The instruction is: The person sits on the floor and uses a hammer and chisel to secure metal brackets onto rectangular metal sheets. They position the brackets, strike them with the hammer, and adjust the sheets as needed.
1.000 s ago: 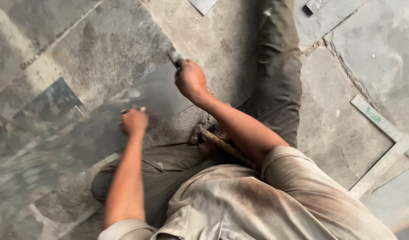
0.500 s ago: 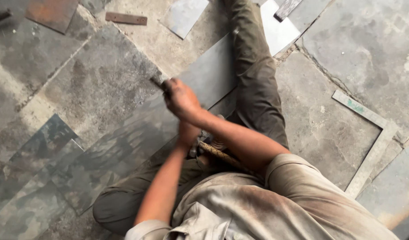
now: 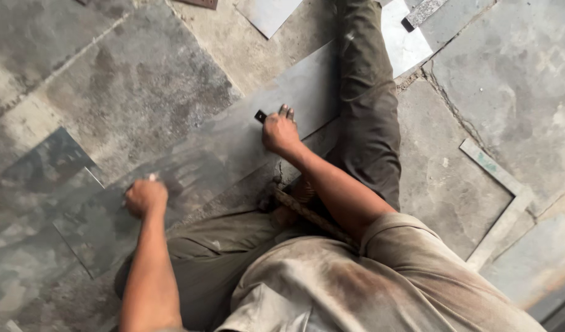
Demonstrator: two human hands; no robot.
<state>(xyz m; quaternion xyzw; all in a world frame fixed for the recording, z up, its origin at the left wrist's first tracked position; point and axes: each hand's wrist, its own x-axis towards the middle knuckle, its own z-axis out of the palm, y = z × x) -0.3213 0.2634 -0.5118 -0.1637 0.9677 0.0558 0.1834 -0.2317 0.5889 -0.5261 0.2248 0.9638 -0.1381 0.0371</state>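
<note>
At the far left, dark grey floor slabs point(image 3: 43, 203) lie flat, their surface mottled and dusty. Just to the right of them, your left hand point(image 3: 145, 197) rests on the near end of a long grey tile point(image 3: 202, 166) — the fingers are curled together into a loose fist, pressed down on the tile's face, and something small and pale shows at the knuckles, too small to tell what it is. The tile itself runs slantwise across the floor, from the lower left by your left knee up toward the upper right, where its far end slips under your outstretched leg point(image 3: 365, 110).

Further right, your right hand point(image 3: 281, 132) sits on the same tile near its middle. Its fingers are closed on a small dark tool point(image 3: 260, 115), whose tip pokes out on the left side of the hand and touches the tile's surface; two fingertips press on the tile beyond the knuckles. Just below that hand, near your lap, a wooden handle point(image 3: 307, 215) lies slantwise, partly hidden by your right forearm.

Beyond the leg, a pale tile piece point(image 3: 408, 46) lies on the floor — and at the far right, a metal square point(image 3: 503, 203) rests on the rough concrete, well apart from both hands.
</note>
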